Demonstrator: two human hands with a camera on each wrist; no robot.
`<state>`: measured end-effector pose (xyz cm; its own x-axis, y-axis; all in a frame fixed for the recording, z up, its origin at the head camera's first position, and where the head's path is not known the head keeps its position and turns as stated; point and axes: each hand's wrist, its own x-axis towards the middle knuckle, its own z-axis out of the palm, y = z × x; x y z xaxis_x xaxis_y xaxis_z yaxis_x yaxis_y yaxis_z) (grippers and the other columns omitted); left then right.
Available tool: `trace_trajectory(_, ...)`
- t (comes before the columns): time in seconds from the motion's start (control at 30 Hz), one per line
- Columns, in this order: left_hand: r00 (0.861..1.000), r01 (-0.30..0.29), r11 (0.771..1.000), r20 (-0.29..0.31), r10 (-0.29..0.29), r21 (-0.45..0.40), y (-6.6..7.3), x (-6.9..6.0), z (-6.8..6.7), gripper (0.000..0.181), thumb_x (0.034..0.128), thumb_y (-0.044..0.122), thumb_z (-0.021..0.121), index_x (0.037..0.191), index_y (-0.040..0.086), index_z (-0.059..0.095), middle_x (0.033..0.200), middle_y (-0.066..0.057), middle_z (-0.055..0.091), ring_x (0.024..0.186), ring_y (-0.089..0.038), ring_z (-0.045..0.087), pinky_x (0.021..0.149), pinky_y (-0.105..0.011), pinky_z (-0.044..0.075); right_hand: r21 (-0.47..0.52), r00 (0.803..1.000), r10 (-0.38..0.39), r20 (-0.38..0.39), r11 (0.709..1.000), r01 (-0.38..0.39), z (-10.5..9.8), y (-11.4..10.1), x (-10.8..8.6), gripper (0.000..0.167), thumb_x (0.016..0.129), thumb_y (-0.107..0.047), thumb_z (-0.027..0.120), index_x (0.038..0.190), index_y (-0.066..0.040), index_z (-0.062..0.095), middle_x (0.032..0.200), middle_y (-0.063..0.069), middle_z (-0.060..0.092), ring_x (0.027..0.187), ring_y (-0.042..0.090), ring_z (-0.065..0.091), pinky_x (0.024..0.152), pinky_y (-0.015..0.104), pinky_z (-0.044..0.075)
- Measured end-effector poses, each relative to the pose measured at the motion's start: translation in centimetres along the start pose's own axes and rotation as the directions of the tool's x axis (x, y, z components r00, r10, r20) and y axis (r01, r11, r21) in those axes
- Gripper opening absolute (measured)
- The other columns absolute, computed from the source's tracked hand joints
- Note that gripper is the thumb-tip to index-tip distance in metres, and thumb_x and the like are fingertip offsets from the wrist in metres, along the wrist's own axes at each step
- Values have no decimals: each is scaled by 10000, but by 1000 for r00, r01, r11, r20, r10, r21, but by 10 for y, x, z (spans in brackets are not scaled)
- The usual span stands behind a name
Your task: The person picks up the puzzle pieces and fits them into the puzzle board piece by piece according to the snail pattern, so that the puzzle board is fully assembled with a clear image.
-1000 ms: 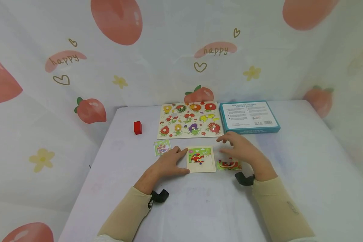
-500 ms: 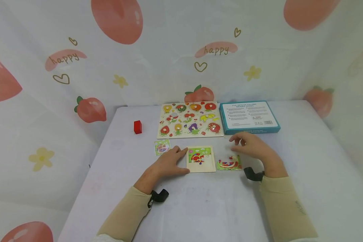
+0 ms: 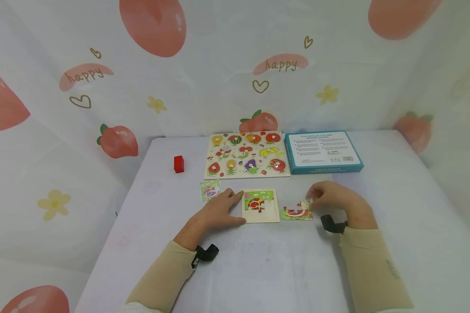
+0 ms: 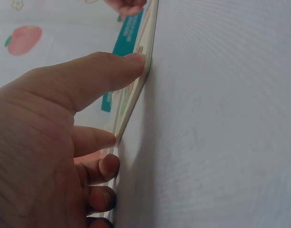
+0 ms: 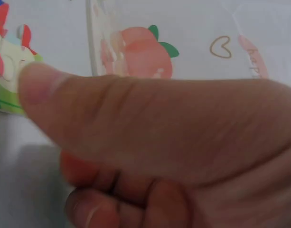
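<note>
A square wooden tray [image 3: 266,216] lies mid-table, its upper part filled with a red-and-green picture. My left hand [image 3: 219,211] touches its left side, index fingertip at the far corner and thumb at the near one; in the left wrist view the hand [image 4: 45,118] meets the tray's edge. Right of the tray lies a group of colourful puzzle pieces [image 3: 293,213]. At their upper right, my right hand [image 3: 334,200] pinches a pale piece [image 3: 305,203]. The right wrist view has the thumb of that hand [image 5: 159,128] over a cream-and-green piece [image 5: 10,71]; the index fingertip is hidden.
A small picture card [image 3: 210,190] lies left of the tray, partly behind my left hand. Farther back are a fruit puzzle board [image 3: 236,167] and a teal-edged box [image 3: 323,150]. A red block [image 3: 178,164] stands at the back left. Patterned cloth [image 3: 207,87] hangs behind.
My right hand has moved right and then down toward the loose pieces, its thumb and index finger closing on a piece. The left hand and tray have stayed in place.
</note>
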<state>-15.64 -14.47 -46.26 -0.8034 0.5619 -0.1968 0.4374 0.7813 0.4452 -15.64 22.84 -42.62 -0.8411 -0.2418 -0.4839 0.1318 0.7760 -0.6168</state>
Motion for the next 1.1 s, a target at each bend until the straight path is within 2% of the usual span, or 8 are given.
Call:
trace_trajectory(0.17,1000,3,1000,7,-3,-8,2,-1,-1,901,855,498,788,1596,169,396,1183,-11,487,1004,-163,477,865,-335,454,-34,997,77,10,996,-77,10,-5,1,290,806,-201,851,1010,-101,672,952,75,627,983,283,546,787,420,455)
trace_trajectory(0.37,1000,-3,1000,7,3,-2,3,-1,-2,913,853,500,791,1597,156,390,1176,-15,487,993,-168,478,854,-334,453,-84,995,101,-26,991,-103,14,-19,-3,223,812,-143,837,924,-82,654,938,85,631,956,299,552,780,431,455)
trace_trajectory(0.63,1000,-2,1000,5,2,-2,2,0,-1,900,857,491,792,1594,157,398,1186,-21,493,1002,-166,482,875,-340,458,-103,988,142,-54,984,-147,16,-32,-5,242,814,-138,857,954,-59,677,948,97,636,960,312,551,788,446,477)
trace_trajectory(0.77,1000,2,1000,7,-2,0,2,0,-1,900,855,490,794,1593,158,400,1189,-27,495,1006,-168,483,880,-342,461,-98,991,126,-53,987,-131,16,-31,-4,225,832,-118,826,980,-51,670,969,108,637,946,310,556,784,444,482)
trace_trajectory(1.1,1000,-9,1000,1,9,9,1,1,-1,906,853,496,794,1591,145,402,1198,-32,499,1000,-169,486,876,-347,466,-6,995,88,-49,996,-88,10,-20,4,219,870,-116,785,1054,-73,676,1057,116,653,997,310,579,818,434,505)
